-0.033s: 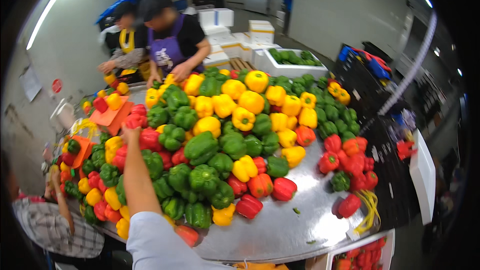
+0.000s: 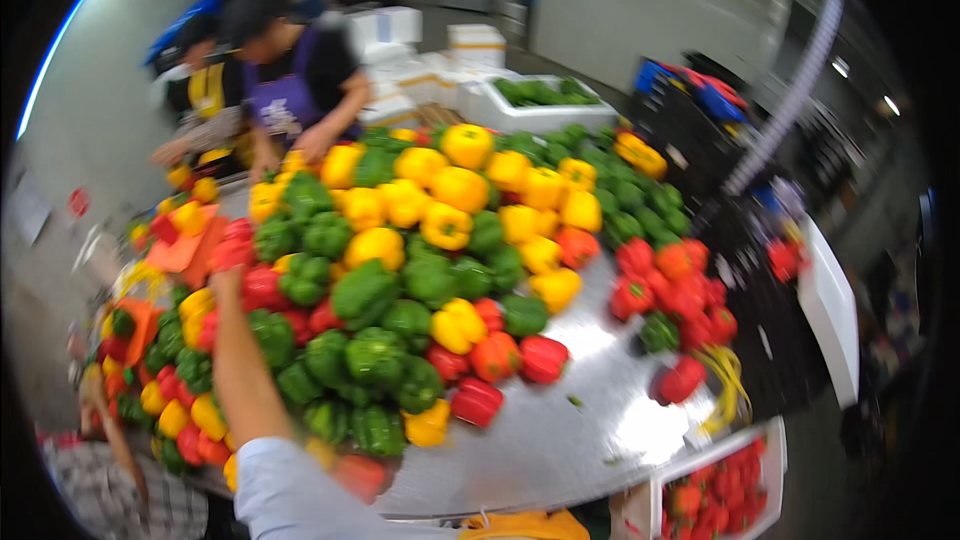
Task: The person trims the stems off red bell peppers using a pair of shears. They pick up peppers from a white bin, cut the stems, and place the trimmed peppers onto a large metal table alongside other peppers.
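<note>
We see our left hand (image 2: 228,258) stretched far out over the heap of bell peppers, fingers closed around a red pepper (image 2: 236,245), though motion blur makes the grip hard to judge for certain. That pepper sits at the left edge of the pile, just beside an orange tray (image 2: 180,252). Our right hand is out of view. Green, yellow and red peppers cover the steel table (image 2: 560,440). Across the table, a person in a purple apron (image 2: 285,105) bends over the yellow peppers (image 2: 440,190). A white crate of red peppers (image 2: 715,490) stands at lower right.
</note>
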Action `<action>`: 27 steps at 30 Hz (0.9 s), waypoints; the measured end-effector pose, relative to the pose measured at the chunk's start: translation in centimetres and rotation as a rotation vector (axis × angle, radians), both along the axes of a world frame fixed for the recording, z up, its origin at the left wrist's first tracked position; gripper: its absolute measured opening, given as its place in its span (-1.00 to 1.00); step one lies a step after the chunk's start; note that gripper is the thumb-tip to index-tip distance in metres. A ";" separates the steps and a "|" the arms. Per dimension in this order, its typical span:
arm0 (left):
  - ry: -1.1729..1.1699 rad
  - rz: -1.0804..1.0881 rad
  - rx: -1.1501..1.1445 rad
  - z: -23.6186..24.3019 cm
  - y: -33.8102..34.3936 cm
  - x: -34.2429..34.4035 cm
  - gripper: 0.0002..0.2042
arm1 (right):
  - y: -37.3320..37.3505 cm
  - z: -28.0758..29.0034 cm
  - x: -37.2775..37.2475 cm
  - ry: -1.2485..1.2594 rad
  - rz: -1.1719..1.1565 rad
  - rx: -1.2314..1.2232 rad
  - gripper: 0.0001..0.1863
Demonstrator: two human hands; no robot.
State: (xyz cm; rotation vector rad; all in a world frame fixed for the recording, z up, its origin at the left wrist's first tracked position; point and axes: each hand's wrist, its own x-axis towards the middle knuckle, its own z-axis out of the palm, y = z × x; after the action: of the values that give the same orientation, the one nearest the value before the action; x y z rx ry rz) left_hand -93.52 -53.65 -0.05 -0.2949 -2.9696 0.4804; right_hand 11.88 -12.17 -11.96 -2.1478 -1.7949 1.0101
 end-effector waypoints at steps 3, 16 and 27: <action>0.062 -0.048 0.148 -2.0 -1.1 -3.4 -0.66 | 0.5 0.0 -0.5 -0.014 -0.007 0.116 -0.40; -0.915 -1.067 1.233 7.1 40.9 46.2 -0.68 | -2.4 1.2 0.0 0.587 -0.309 0.241 -0.49; -1.305 -1.316 0.256 -15.4 55.6 95.7 -0.02 | -6.0 3.5 3.8 1.148 -0.466 0.173 -0.45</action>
State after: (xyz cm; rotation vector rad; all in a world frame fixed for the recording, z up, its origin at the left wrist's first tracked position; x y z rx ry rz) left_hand 2.22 2.00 -15.46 -3.0551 -2.5371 -0.4494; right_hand 15.73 -18.17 -8.48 -1.2593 -0.7501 1.4222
